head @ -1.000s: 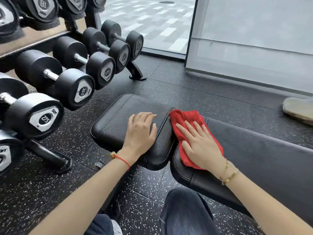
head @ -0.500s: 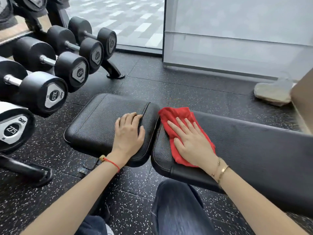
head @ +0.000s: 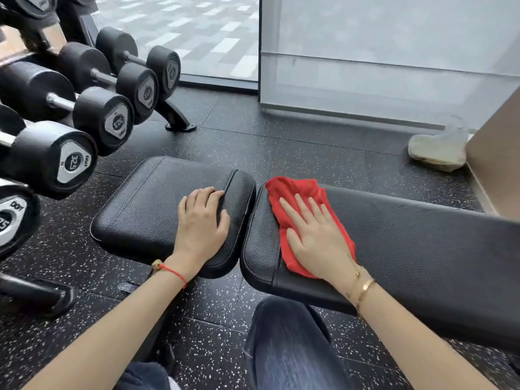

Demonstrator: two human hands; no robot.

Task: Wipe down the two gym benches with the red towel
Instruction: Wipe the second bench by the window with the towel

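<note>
Head view: gym corner, speckled black rubber floor [head: 225, 142].
Surface: black padded bench [head: 422, 249].
Right hand [head: 318, 240]: flat, pressing red towel [head: 292, 190].
Left hand [head: 201, 223]: open, palm down on seat pad [head: 152, 204].
Left side: dumbbell rack [head: 92, 114].

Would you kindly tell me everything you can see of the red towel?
The red towel is a small, plain bright-red cloth, soft and crumpled, with folds bunched at its far end. It lies flat on the black textured pad of the long bench, at the end nearest the gap beside the shorter seat pad. The right hand presses on it palm down, fingers spread, covering its middle; red shows beyond the fingertips and along both sides of the hand. The left hand does not touch it.
</note>
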